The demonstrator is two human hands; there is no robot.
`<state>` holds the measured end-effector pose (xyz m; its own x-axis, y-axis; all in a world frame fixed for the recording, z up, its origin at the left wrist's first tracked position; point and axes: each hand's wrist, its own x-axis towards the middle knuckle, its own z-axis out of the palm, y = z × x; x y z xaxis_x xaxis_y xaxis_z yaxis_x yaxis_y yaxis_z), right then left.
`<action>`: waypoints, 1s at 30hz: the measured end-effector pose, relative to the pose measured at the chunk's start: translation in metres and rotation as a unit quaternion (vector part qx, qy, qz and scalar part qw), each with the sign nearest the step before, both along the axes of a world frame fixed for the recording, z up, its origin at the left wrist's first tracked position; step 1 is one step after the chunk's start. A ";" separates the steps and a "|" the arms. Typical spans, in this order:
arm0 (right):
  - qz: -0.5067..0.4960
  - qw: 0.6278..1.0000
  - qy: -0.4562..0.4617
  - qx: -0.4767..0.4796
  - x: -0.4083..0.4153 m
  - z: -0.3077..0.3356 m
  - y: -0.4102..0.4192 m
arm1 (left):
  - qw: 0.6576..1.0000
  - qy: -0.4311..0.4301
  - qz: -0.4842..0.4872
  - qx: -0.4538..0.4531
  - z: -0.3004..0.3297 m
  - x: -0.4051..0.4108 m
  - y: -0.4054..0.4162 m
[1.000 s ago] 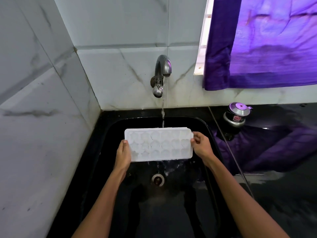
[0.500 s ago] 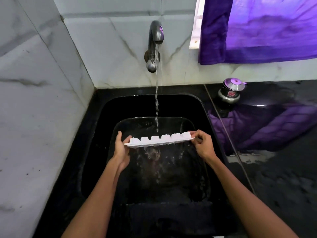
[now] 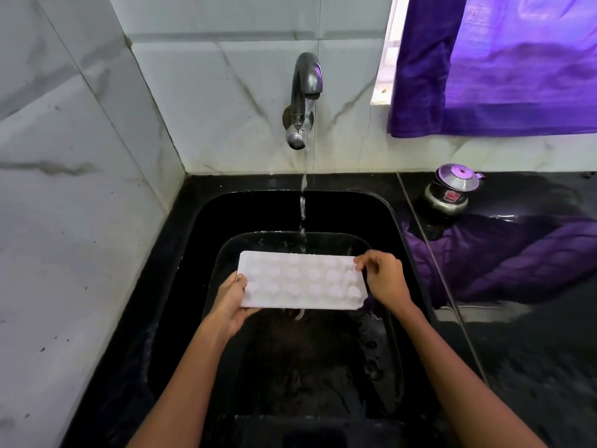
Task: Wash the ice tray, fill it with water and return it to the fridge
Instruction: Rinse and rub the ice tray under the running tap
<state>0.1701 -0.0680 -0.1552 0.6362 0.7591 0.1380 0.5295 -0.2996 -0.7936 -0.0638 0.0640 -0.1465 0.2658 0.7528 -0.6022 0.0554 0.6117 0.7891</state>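
Observation:
A white ice tray is held over the black sink, its broad face with rounded cells turned up toward me. My left hand grips its left end, thumb on top. My right hand pinches its right end with curled fingers. A thin stream of water runs from the metal tap and falls just behind the tray's far edge.
A small steel pot with a lid stands on the wet black counter right of the sink. A purple curtain hangs over the window at the top right. Marble-tiled walls close in the left and the back.
Half a second ago the tray was edge-on to me and draining. It has turned so its broad face points up again. Both hands keep their hold on the ends.

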 end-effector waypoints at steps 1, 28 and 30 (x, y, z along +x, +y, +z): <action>-0.015 1.000 0.006 0.008 -0.001 0.006 0.014 | 1.000 0.005 0.013 0.017 -0.001 0.004 0.002; 0.258 0.907 -0.292 -0.159 -0.047 0.048 0.100 | 0.978 -0.057 0.177 0.095 0.028 0.032 0.036; 0.277 0.898 -0.306 -0.152 -0.046 0.046 0.091 | 0.976 -0.056 0.189 0.090 0.028 0.026 0.041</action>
<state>0.1245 0.0230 -0.1097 0.0242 0.9975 0.0663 0.9734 -0.0084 -0.2288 -0.0374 0.1046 -0.1187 0.0053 0.9009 -0.4340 -0.2394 0.4225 0.8742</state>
